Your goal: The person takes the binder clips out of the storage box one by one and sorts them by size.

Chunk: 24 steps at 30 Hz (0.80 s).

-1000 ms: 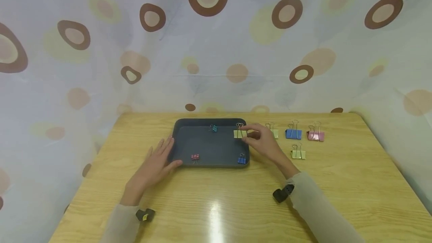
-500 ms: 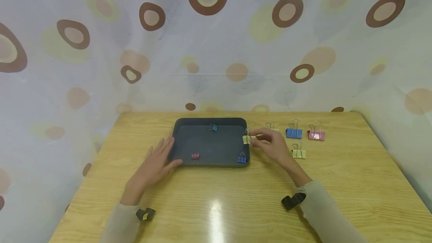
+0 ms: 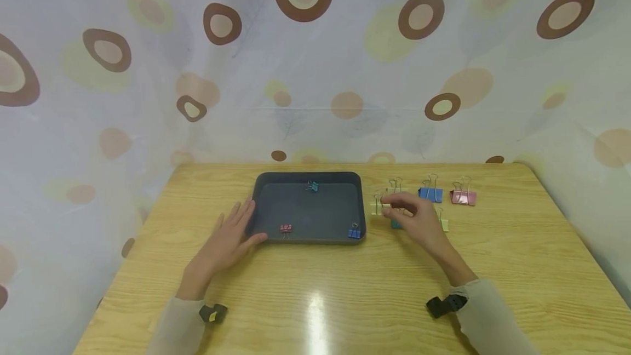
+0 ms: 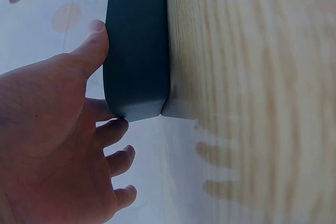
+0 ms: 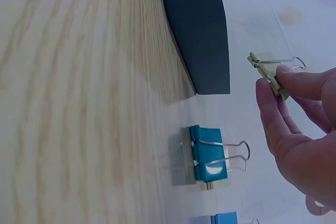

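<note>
Between thumb and fingers my right hand [image 3: 416,221] pinches a yellow binder clip [image 5: 269,69], held in the air just right of the dark tray [image 3: 310,240]. A large teal binder clip [image 5: 212,156] stands on the table below that hand, partly hidden by it in the head view. My left hand [image 3: 224,242] rests against the tray's left end, fingers extended along its side and thumb at the front left corner. Inside the tray lie a small teal clip [image 3: 314,186], a small pink clip [image 3: 286,229] and a small blue clip [image 3: 354,233].
Right of the tray stand more large binder clips: a pale yellow one [image 3: 396,188], a blue one [image 3: 431,195], a pink one [image 3: 463,198] and a yellow one [image 3: 445,225] partly behind my right hand. A patterned curtain [image 3: 315,130] rises behind the wooden table [image 3: 276,289].
My right hand has carried the yellow binder clip rightward, from over the tray's right end to beyond its rim. My left hand has stayed at the tray.
</note>
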Available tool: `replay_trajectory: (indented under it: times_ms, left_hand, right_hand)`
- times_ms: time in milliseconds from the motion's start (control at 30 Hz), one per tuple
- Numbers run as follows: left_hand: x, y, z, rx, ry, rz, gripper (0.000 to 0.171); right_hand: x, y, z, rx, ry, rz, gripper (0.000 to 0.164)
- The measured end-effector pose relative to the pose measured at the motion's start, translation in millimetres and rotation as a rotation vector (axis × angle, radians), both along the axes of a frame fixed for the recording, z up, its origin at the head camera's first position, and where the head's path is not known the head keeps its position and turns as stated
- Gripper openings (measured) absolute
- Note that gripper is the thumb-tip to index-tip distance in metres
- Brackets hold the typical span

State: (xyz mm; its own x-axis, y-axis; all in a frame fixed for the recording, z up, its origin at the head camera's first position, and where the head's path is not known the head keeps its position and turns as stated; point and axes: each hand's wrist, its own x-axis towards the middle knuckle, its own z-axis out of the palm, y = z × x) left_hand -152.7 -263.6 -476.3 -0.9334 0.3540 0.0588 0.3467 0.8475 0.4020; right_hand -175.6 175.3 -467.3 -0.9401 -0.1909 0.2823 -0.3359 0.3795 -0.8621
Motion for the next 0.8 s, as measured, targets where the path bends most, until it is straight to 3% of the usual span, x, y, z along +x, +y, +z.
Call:
replay_trajectory:
  times_ms: [800]
  left_hand:
    - [0.0,-0.2,0.1,-0.006,-0.001,0.0,0.088]
  right_hand:
    - [27.4,62.8,4.2,0.032,0.047,-0.085,0.023]
